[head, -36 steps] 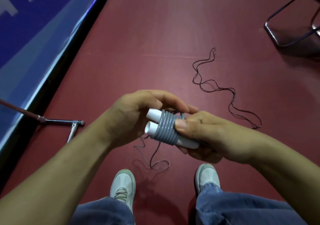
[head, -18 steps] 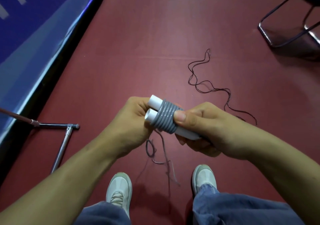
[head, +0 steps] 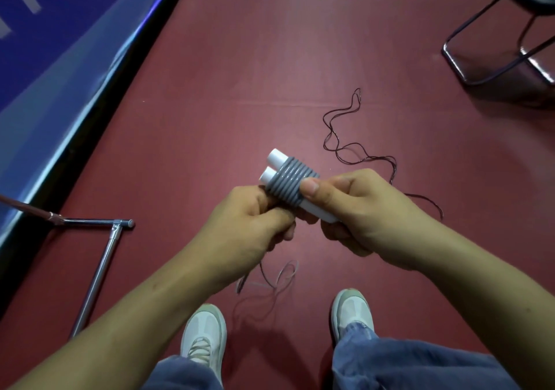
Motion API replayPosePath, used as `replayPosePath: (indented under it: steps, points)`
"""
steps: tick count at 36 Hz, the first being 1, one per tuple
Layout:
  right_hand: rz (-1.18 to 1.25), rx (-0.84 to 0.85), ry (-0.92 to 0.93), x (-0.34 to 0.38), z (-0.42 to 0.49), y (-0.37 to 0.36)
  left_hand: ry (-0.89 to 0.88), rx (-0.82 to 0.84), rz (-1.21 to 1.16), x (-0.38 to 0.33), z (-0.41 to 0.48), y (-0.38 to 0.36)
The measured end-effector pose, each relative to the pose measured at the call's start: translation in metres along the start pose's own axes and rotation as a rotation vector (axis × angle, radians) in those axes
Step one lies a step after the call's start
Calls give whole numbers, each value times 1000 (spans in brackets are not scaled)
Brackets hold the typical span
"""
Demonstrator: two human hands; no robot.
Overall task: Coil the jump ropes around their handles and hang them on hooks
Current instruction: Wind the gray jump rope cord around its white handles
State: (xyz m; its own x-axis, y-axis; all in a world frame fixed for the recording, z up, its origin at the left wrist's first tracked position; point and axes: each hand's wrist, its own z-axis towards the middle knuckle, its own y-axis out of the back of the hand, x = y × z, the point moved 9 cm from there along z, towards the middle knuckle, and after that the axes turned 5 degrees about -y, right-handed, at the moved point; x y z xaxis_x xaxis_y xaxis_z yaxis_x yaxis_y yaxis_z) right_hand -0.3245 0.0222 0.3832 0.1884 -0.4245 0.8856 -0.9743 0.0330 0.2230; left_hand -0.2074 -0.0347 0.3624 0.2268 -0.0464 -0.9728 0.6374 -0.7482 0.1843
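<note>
Head view, the only one supplied.

We find the pair of white handles (head: 277, 157) just above centre frame, lying side by side and tilted with their free ends toward the upper left. A grey ribbed band (head: 289, 184) crosses both of them. We cannot tell whether it is a moulded grip or wound turns.

The right hand (head: 363, 209) is clamped on the lower end of the handles, with the thumb pressed against the edge of the grey band. We judge this hold keeps the two handles together and stops the turns from slipping.

The left hand (head: 249, 224) is closed into a fist directly below and left of the band, touching it. The thin dark cord (head: 345, 149) emerges from beneath this fist, so we judge that it grips the cord to keep it taut for the next turn.

Slack cord lies on the red floor (head: 240, 59) in two places. One is a wavy run right of centre. The other is a small loop below the hands, just ahead of the two shoes (head: 204, 335).

We judge winding to be unfinished, and no hook is in sight.

A metal tube frame (head: 99, 269) stands at lower left, a blue panel (head: 60, 59) at upper left and a chair base (head: 480, 68) at upper right.
</note>
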Motion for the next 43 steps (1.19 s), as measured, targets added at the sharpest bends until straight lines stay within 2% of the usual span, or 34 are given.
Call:
replayPosePath:
  steps: [4, 10, 11, 16, 22, 28, 31, 34, 36, 39, 43]
  points:
    - [-93, -68, 29, 4, 0, 6, -34, 23, 40, -5, -5, -2]
    - [-51, 6, -4, 1, -7, -1, 47, -100, -23, -2, -2, 1]
    - [-63, 12, 1, 2, -7, -1, 54, -91, -27, -2, -2, 1]
    - [-436, -68, 72, 4, -8, 3, 127, -46, -46, 4, -3, 1]
    - [-466, -25, 19, -4, -6, 6, 219, -18, -118, 11, -5, -1]
    - [-530, -100, -16, -9, -3, 15, 243, 32, -79, 8, -8, -4]
    - [-555, -131, -31, -13, 0, 15, 203, 27, 151, 1, -7, 2]
    - [-629, -173, -61, -20, 5, 18, 26, 52, 612, -17, -4, 4]
    - [-702, -208, -63, -24, 7, 18, -110, 78, 825, -28, -5, -1]
    - [-805, -203, -78, -29, 8, 13, -268, 120, 1006, -36, -5, -5]
    - [-852, -131, -92, -30, 10, 3, -383, 118, 1143, -48, -2, -5]
